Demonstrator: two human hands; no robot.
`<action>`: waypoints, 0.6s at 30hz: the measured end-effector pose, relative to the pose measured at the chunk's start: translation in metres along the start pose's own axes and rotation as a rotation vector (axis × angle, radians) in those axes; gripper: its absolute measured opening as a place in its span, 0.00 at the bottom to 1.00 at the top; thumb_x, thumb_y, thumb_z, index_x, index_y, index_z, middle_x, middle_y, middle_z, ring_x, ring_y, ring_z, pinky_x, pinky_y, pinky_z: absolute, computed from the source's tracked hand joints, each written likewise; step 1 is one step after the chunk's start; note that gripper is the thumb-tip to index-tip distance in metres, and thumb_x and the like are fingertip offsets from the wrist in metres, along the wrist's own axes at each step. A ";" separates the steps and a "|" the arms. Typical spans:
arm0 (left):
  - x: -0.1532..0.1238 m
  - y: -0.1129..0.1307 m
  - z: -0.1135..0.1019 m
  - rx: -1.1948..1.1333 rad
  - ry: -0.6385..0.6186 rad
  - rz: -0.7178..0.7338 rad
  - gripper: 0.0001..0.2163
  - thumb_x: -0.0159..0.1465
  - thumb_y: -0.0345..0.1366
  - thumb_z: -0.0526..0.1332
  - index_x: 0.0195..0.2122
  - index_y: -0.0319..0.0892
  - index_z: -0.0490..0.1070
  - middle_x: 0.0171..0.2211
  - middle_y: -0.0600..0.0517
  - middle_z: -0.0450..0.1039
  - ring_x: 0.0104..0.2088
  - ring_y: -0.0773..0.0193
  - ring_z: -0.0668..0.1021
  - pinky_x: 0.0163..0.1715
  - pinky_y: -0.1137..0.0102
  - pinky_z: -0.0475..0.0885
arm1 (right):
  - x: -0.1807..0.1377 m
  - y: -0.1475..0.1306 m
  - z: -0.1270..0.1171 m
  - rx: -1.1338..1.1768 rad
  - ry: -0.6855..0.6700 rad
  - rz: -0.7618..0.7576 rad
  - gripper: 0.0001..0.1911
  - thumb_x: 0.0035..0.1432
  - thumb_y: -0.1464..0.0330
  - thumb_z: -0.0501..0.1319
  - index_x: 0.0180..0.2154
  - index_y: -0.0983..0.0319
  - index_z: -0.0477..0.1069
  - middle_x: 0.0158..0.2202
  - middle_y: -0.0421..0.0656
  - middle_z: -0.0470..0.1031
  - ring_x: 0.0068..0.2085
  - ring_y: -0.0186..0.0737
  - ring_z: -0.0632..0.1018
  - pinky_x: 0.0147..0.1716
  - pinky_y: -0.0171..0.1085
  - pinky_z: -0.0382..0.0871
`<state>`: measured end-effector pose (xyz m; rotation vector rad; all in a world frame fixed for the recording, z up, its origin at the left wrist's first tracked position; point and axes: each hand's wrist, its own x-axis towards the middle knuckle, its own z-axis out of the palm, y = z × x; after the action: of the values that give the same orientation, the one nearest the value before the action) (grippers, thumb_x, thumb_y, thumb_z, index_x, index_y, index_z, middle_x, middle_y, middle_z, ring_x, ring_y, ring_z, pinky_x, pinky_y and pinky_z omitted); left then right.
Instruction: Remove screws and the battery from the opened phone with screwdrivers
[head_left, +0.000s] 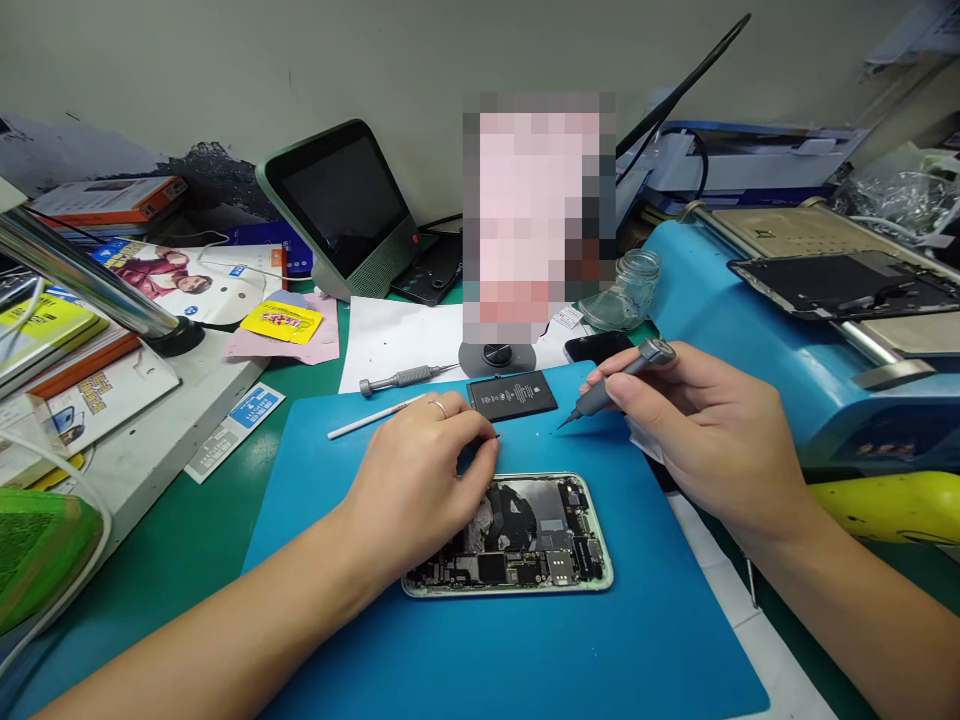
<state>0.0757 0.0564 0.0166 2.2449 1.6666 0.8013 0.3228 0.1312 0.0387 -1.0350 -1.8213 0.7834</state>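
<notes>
An opened smartphone (544,520) lies on a blue mat (510,660), its circuit boards and bare battery bay showing. My left hand (424,470) is over its left part and hides it. Thumb and forefinger are closed in a pinch above the phone's far edge; a tiny dark tip shows there, too small to name. My right hand (705,430) grips a grey precision screwdriver (600,398), its thin tip pointing down left close to the mat. Between the hands, farther back, lies a black phone battery (513,396).
A second screwdriver (409,379) and a white stick (371,418) lie behind my left hand. A blue machine (720,350) with a detached phone screen (847,285) on top stands right. A smart display (341,200), a glass jar (637,285) and a black phone (598,347) are farther back.
</notes>
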 end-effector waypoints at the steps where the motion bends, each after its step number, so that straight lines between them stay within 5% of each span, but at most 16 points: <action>1: 0.000 0.000 -0.001 0.045 -0.014 0.009 0.10 0.73 0.33 0.60 0.38 0.41 0.81 0.36 0.48 0.80 0.36 0.55 0.82 0.35 0.62 0.72 | 0.000 0.000 0.000 0.000 -0.003 -0.012 0.09 0.68 0.56 0.68 0.40 0.53 0.82 0.37 0.41 0.85 0.38 0.41 0.86 0.39 0.39 0.85; 18: 0.000 0.001 -0.002 0.141 -0.054 0.032 0.11 0.74 0.33 0.59 0.38 0.41 0.81 0.37 0.47 0.81 0.39 0.51 0.83 0.38 0.58 0.75 | -0.001 0.001 0.000 -0.037 -0.034 -0.044 0.04 0.69 0.62 0.69 0.42 0.53 0.82 0.38 0.40 0.85 0.38 0.40 0.86 0.37 0.38 0.85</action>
<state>0.0752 0.0557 0.0187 2.3700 1.7164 0.6427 0.3235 0.1311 0.0373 -1.0078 -1.8870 0.7476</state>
